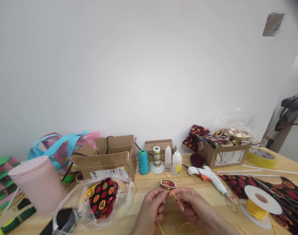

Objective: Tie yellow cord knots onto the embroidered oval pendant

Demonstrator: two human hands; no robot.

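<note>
My left hand (pixel 152 206) and my right hand (pixel 191 205) meet low in the middle of the view, both pinched on a thin yellow cord (pixel 176 197). The cord runs between the fingertips and loops down toward the bottom edge. A small fabric-covered ornament (pixel 168 183), dark red with a pale rim, hangs at the cord just above my left fingertips. A white spool of yellow cord (pixel 259 203) lies to the right on the wooden table (pixel 144 186).
A white glue gun (pixel 210 178) lies right of the hands. Behind it stand two glue bottles (pixel 176 162), a teal thread cone (pixel 143 162), cardboard boxes (pixel 109 158), patterned cloth (pixel 281 189). A plastic bag of fabric pieces (pixel 100 199) and a pink container (pixel 38 184) sit left.
</note>
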